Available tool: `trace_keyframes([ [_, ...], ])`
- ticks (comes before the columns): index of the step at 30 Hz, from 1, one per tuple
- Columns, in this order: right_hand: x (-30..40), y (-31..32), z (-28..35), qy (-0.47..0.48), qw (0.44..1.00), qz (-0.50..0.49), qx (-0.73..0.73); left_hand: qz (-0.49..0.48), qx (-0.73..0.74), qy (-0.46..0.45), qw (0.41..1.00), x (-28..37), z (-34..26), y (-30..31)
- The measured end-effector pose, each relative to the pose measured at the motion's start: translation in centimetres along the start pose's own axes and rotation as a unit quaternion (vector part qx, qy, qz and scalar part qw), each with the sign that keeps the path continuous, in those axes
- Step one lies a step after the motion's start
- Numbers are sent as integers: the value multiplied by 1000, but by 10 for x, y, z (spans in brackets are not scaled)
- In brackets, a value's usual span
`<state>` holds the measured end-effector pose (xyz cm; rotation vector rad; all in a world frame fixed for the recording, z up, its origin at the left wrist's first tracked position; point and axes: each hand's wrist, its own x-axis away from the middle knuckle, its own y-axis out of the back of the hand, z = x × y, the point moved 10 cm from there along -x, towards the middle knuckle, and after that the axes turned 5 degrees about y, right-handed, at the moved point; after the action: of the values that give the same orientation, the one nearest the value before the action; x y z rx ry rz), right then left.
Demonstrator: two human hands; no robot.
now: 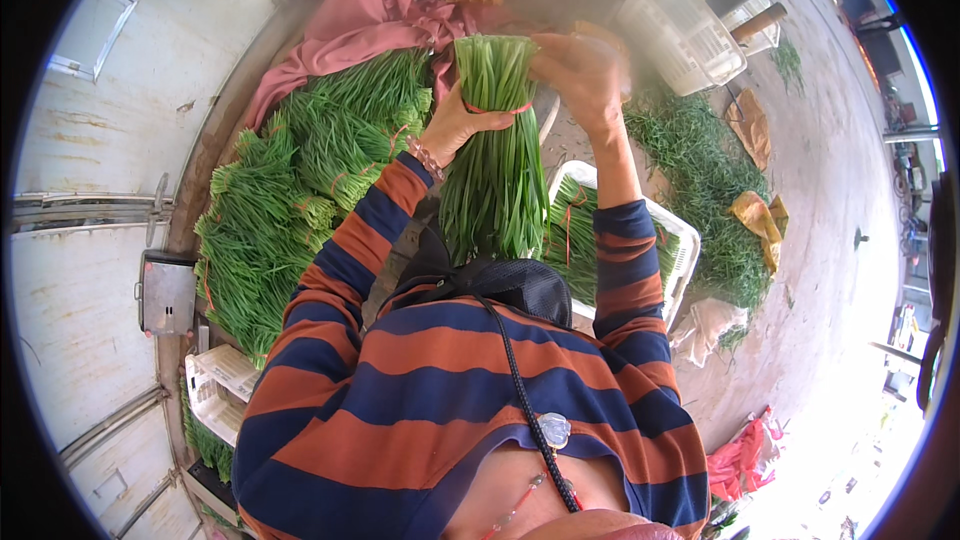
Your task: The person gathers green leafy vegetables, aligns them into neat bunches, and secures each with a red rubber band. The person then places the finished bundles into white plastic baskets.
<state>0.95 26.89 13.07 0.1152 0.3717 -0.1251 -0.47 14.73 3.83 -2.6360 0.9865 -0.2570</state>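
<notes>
My left hand (459, 124) is closed round a thick bunch of long flat green leaves (496, 165), apparently Chinese chives, just at its red band. The cut ends of the bunch point up and its leaves hang down. Beside the top right of the bunch is my right hand (581, 75), blurred, with its fingertips at the edge of the cut ends; whether they grip anything is unclear. A pile of similar bunches (255, 240), several tied with red bands, lies to the left. More tied bunches rest in a white plastic crate (688, 240) at the right.
Pink cloth (352, 22) lies behind the pile. Loose green leaves (720, 187) cover floor at the right, with brown scraps (750, 127) and a plastic bag (709, 326). White crates (682, 30) stand at the upper right, another (221, 386) at lower left. A metal-panelled wall (90, 277) runs along the left.
</notes>
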Motion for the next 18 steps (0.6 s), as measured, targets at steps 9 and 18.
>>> trace_keyframes([
  [9,-1,-5,2,10,998,23,49,44,18,-3,999,2,2,-4],
  [18,1,-14,34,204,907,55,364,26,20,9,999,2,6,-3],
])
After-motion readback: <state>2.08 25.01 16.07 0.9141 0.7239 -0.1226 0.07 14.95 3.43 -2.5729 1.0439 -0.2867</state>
